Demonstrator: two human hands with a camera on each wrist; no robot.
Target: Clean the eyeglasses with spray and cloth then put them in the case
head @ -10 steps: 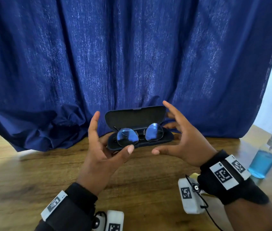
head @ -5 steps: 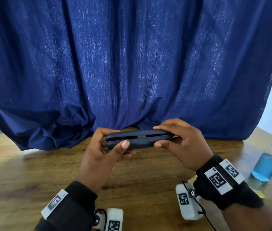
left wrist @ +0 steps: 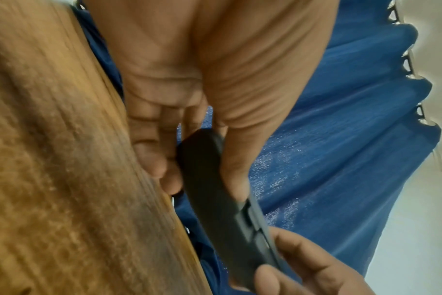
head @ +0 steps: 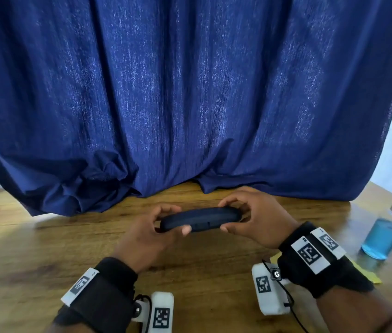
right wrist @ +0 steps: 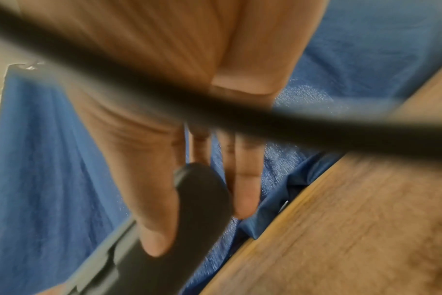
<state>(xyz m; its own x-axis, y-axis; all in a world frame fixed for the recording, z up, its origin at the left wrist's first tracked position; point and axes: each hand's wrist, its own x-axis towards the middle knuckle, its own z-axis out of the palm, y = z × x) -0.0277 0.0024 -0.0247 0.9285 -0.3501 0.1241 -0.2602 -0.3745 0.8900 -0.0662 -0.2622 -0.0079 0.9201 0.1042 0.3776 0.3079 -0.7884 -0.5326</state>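
The dark glasses case (head: 201,218) is closed and held just above the wooden table (head: 22,255) by both hands. My left hand (head: 163,224) grips its left end, thumb on the front edge and fingers curled behind. My right hand (head: 243,217) grips its right end the same way. The left wrist view has the case (left wrist: 215,189) between thumb and fingers; the right wrist view shows the case (right wrist: 202,209) likewise. The eyeglasses are hidden inside. A spray bottle (head: 384,234) of blue liquid stands at the right. A yellow cloth (head: 368,272) lies partly under my right wrist.
A dark blue curtain (head: 190,92) hangs behind the table and bunches on its far edge. A black cord (right wrist: 215,103) crosses the right wrist view, blurred.
One second ago the case stood open with the glasses inside and my hands around it. The lid came down, and now both hands grip the closed case, slightly lower.
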